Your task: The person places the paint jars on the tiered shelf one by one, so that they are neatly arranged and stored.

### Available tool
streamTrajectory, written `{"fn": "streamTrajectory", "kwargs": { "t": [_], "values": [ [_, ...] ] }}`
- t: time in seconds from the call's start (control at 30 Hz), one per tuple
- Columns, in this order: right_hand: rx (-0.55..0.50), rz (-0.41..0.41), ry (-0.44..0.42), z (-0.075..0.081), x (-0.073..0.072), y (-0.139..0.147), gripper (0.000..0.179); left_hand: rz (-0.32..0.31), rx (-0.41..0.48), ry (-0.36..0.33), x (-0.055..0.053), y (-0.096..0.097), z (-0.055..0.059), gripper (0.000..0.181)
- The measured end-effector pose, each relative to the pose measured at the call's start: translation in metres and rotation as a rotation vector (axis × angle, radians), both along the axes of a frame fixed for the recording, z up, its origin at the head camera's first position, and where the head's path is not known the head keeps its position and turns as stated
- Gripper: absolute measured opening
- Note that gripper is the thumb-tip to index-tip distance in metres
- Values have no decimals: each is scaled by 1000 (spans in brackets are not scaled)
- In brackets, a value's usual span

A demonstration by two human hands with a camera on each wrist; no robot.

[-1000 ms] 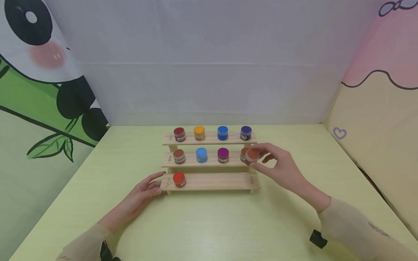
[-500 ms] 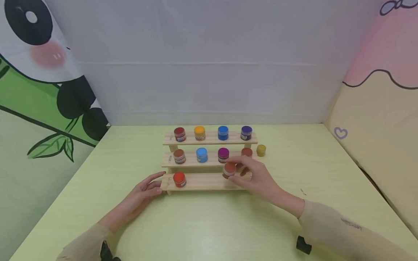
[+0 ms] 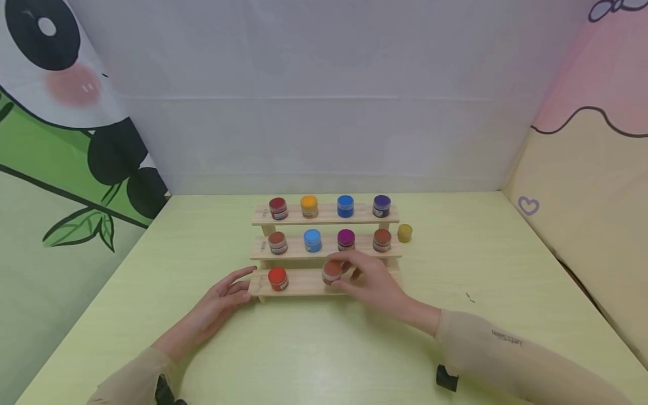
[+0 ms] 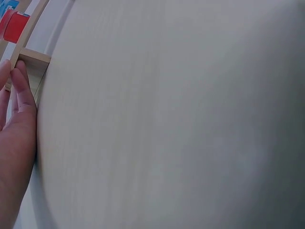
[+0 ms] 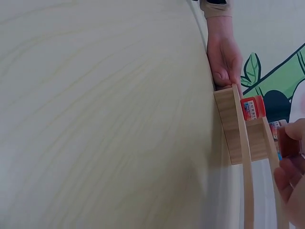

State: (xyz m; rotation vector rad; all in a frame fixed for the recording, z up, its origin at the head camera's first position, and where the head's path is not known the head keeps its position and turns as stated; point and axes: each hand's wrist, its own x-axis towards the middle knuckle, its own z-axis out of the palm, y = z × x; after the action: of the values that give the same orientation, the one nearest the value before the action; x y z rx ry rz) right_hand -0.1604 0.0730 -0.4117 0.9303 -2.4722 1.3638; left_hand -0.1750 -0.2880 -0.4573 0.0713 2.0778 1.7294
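Note:
A three-tier wooden rack (image 3: 314, 289) stands on the table with small paint jars on its steps. My right hand (image 3: 372, 284) pinches a brown-lidded paint jar (image 3: 331, 272) between thumb and fingers over the middle of the lowest step. Whether its base touches the wood I cannot tell. To its left on that step stands a red paint jar (image 3: 278, 279). My left hand (image 3: 217, 306) holds the rack's left end, its thumb at the front corner; the left wrist view also shows fingers (image 4: 21, 88) against the wooden end.
The middle step bears brown, light blue (image 3: 312, 241), purple (image 3: 346, 239) and brown jars; the top step has dark red, orange (image 3: 309, 207), blue and violet jars. A yellow jar (image 3: 404, 233) stands right of the rack. A pale wall cloth (image 3: 324, 135) rises behind the table.
My right hand has carried the brown-lidded jar left and down from beside the middle step's right end to the lowest step. The yellow jar has come into view. The left hand keeps its place.

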Motion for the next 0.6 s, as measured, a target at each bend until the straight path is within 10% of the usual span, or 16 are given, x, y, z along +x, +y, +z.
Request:
{"fn": "streamTrajectory", "kwargs": {
  "t": [0.6],
  "values": [
    [27,-9,-141,-20,-11,-23,40,-26,-3,19,1,-2,1,68]
  ]
}}
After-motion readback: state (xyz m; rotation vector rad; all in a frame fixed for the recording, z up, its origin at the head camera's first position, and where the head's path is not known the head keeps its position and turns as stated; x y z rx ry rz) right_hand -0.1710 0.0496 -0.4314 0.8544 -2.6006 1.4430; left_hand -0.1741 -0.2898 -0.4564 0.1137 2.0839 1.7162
